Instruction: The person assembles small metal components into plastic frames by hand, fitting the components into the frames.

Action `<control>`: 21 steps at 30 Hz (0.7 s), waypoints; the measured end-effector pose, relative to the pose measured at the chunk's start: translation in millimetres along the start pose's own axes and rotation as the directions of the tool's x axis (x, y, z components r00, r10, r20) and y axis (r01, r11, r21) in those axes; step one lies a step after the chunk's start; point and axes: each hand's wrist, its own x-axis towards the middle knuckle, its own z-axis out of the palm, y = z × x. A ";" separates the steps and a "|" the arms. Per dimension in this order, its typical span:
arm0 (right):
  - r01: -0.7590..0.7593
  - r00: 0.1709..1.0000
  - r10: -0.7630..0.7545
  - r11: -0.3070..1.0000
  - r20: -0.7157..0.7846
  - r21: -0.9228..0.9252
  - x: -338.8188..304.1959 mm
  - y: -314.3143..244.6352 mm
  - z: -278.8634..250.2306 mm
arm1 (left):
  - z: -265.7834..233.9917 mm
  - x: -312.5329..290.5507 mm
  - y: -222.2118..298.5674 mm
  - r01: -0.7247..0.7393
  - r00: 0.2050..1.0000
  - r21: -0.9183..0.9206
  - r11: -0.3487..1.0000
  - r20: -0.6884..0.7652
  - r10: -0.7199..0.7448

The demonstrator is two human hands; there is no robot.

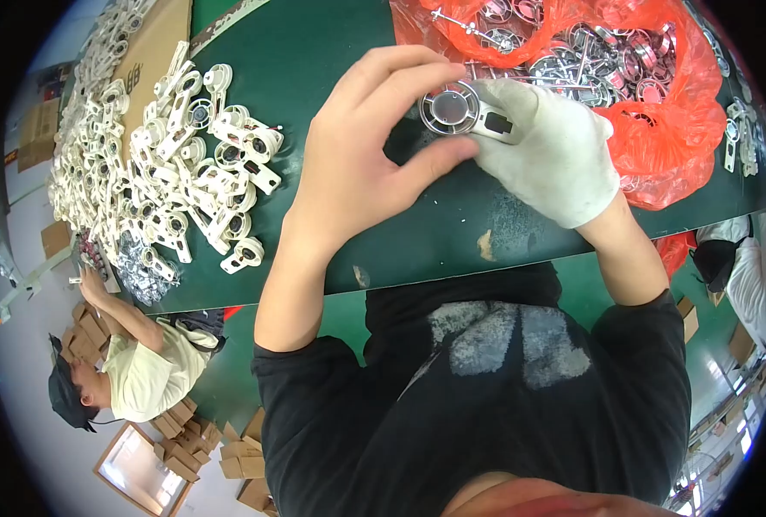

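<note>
My bare left hand (357, 138) curves round the head of a small white handheld fan (490, 123), thumb below it and fingertips above. A shiny chrome ring (423, 110) rims the fan's dark round front. In a white glove, my right hand (551, 146) grips the handle end of the same fan. A dark slot shows on the handle near the glove. The fan is held above the green table, with its front facing up. My right fingertips are partly hidden behind the fan and the glove.
Many white fan bodies (176, 146) lie heaped on the left of the green table (391, 233). A red plastic bag (672, 164) with chrome rings and rods (572, 65) sits at the back right. Small silvery parts (141, 267) lie near a co-worker (154, 362) at the left.
</note>
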 end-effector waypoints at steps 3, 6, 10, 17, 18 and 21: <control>0.001 1.000 -0.001 1.000 -0.005 -0.023 -1.0 2.1 1.8 | 4.0 -5.5 -5.9 -0.071 0.997 0.078 0.994 0.023 0.069; -0.031 0.998 0.033 0.998 0.047 -0.046 -1.4 2.0 0.9 | 7.2 -6.8 -3.8 0.027 1.000 -0.048 0.998 -0.014 -0.028; -0.040 0.996 0.039 0.999 0.080 0.014 0.9 -0.2 -5.6 | 10.1 -10.9 -5.1 -0.011 0.998 0.009 1.000 -0.059 0.011; -0.557 0.677 0.060 0.693 0.733 0.458 16.2 2.1 -26.2 | 11.9 -7.9 -7.4 -0.311 0.950 -0.016 0.950 -0.048 0.310; -0.560 0.678 0.066 0.691 0.732 0.457 12.3 3.0 -21.2 | 13.2 -6.3 -6.0 -0.297 0.955 -0.093 0.950 -0.021 0.296; -0.274 0.891 -0.025 0.768 0.453 0.579 -0.8 2.4 -3.3 | 25.6 -13.6 11.5 0.021 0.996 -0.493 0.870 -0.064 -0.060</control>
